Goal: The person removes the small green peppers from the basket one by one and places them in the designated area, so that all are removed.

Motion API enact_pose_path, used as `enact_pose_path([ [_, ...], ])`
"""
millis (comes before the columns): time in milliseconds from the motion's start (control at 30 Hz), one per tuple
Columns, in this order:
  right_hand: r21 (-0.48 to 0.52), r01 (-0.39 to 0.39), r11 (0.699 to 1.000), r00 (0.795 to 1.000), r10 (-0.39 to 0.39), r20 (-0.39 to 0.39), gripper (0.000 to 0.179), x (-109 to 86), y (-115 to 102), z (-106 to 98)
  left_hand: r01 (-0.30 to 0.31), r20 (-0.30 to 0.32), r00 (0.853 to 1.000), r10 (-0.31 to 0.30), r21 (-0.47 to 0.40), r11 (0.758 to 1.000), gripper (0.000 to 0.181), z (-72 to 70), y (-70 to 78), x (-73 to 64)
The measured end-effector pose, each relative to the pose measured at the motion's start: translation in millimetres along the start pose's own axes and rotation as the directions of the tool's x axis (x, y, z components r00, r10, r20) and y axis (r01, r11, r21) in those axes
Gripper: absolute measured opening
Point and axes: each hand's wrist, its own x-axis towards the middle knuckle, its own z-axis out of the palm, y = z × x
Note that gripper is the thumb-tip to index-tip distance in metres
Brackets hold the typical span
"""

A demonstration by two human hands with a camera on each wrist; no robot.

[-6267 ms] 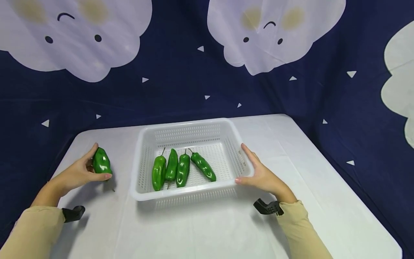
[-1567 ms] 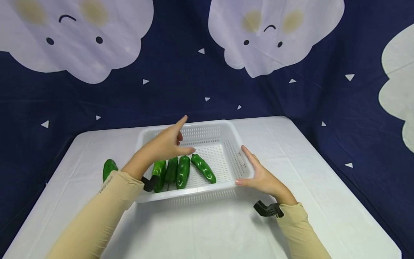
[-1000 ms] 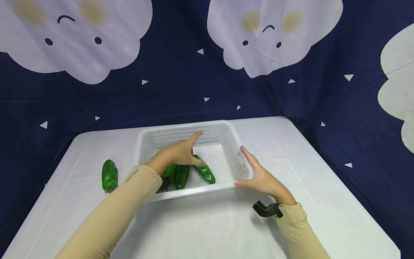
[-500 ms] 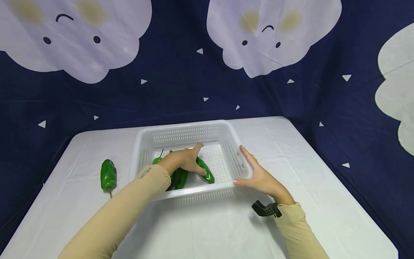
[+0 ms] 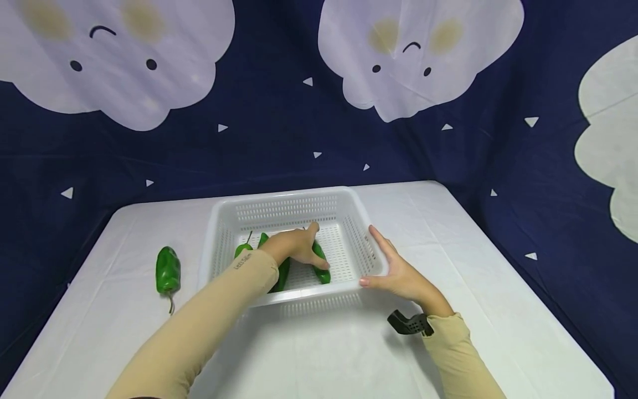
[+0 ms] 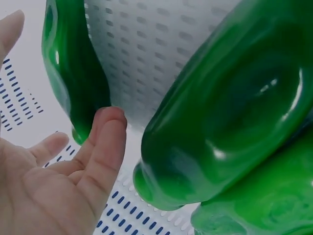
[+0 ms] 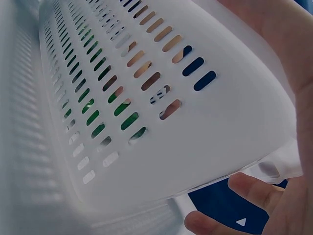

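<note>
My left hand (image 5: pixel 301 247) reaches into a white plastic basket (image 5: pixel 279 297), thumb and fingers spread around the rightmost green pepper (image 5: pixel 321 266). In the left wrist view, the fingertips (image 6: pixel 110 120) meet the stem end of that pepper (image 6: pixel 78 63) and the thumb stands apart from it. Two neighbouring peppers, one dark (image 6: pixel 230 112) and one lighter (image 6: pixel 259 210), lie to the right there. Forearm and sleeve partly cover the peppers on the basket's left side. My right hand (image 5: pixel 401 274) holds the basket's near right corner, thumb at the front rim and fingers along the right side.
Another green pepper (image 5: pixel 168 270), with a curved stem, lies on the white table (image 5: pixel 309 354) left of the basket. A dark blue cloth (image 5: pixel 279 160) printed with clouds hangs behind the table. A black device (image 5: pixel 410 322) is strapped to the right wrist.
Since 6.3 seconds ago, my left hand has let go of a pepper on the table at left and moved right into the basket. The rightmost pepper has shifted and turned slightly. My right hand stays put.
</note>
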Motion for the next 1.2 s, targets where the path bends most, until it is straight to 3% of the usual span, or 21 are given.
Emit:
enact_pose_path([
  [233,-0.007,0.0,1.0,1.0,0.0,-0.001,0.116,-0.2,0,0,-0.029,0.0,1.0,0.029,0.024,0.999,0.106,2.3,0.7,4.6],
  [567,-0.018,-0.005,1.0,1.0,0.005,-0.006,0.116,0.8,0,1,-0.089,-0.038,0.995,0.088,-0.022,0.996,0.102,5.7,-0.9,12.5],
  [900,-0.026,-0.004,1.0,1.0,0.004,-0.002,0.115,1.2,3,1,-0.077,-0.022,0.997,0.075,-0.106,0.991,0.105,9.2,2.5,25.5],
  [1200,-0.022,0.005,1.0,1.0,-0.005,0.0,0.115,1.3,3,-1,-0.154,-0.035,0.988,0.15,-0.224,0.962,0.104,13.2,10.1,41.0],
])
